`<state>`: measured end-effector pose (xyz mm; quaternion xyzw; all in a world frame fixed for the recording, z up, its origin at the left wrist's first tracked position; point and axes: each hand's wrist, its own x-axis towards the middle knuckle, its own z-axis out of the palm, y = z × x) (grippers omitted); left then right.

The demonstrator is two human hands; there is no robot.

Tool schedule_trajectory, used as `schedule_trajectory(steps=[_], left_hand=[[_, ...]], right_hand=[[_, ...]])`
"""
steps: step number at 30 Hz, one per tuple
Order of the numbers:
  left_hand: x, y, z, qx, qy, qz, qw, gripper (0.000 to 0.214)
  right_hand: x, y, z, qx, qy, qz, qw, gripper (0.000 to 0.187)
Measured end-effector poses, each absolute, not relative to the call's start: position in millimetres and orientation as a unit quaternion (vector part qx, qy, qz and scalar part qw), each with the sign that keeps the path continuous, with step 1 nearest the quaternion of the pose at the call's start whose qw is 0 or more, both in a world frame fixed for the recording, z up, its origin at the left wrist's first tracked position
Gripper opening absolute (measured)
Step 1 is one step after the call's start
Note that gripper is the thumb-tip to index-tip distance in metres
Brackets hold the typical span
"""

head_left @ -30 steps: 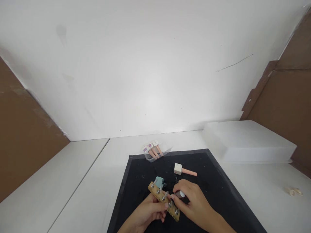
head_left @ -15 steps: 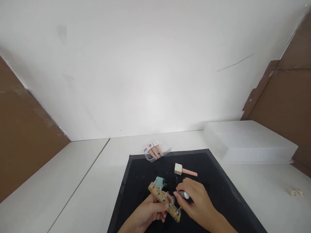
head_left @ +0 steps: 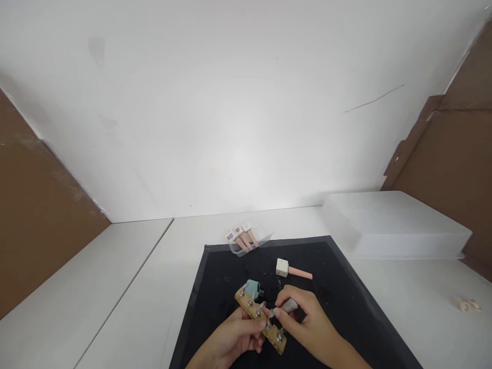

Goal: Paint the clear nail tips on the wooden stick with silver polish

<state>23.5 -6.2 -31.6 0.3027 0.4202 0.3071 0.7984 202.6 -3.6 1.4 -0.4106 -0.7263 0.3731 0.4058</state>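
Note:
My left hand (head_left: 242,333) grips a yellowish wooden nail-tip holder (head_left: 248,302), thumb on top. Along this slanted strip run several round metal studs, with clear nail tips (head_left: 263,305) standing out from it. Between the thumb and fingers of my right hand (head_left: 305,315) is a nail polish brush with a grey handle (head_left: 291,304). Its working end is by a nail tip near the middle of the holder; whether it touches is too small to tell. A pale teal bottle-like block (head_left: 252,288) sits just behind the holder, partly hidden by it.
Beyond my right hand, a white square nail polish bottle (head_left: 282,267) with a long pink cap lies on the black mat (head_left: 215,264). A clear tray (head_left: 265,236) behind holds several similar bottles. A translucent white bin (head_left: 400,225) and small cream rings (head_left: 465,304) are at the right.
My right hand has tilted the brush, so more of its grey handle shows, and its tip is nearer the nail tips. My left hand and the holder have barely moved.

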Motion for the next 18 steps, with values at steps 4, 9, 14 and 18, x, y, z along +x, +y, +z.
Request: schedule_trajectory(steps=[4,9,14,18], left_hand=[[24.6,-6.3,-30.6,0.294,0.416,0.312,0.802,0.029],[25.8,-5.8,-27.8,0.286,0.422,0.310,0.802,0.028],[24.9,-6.2,-27.2,0.287,0.414,0.313,0.805,0.026],[24.4,-6.5,-29.4,0.288,0.412,0.314,0.805,0.027]], right_hand=[[204.5,-3.4,-1.1,-0.409,-0.740,0.360,0.394,0.007],[206.2,-3.0,-1.9,-0.411,-0.754,0.332,0.391,0.007],[206.2,-2.5,-0.8,-0.417,-0.753,0.326,0.390,0.007],[206.4,-2.0,-0.3,-0.421,-0.762,0.306,0.386,0.006]])
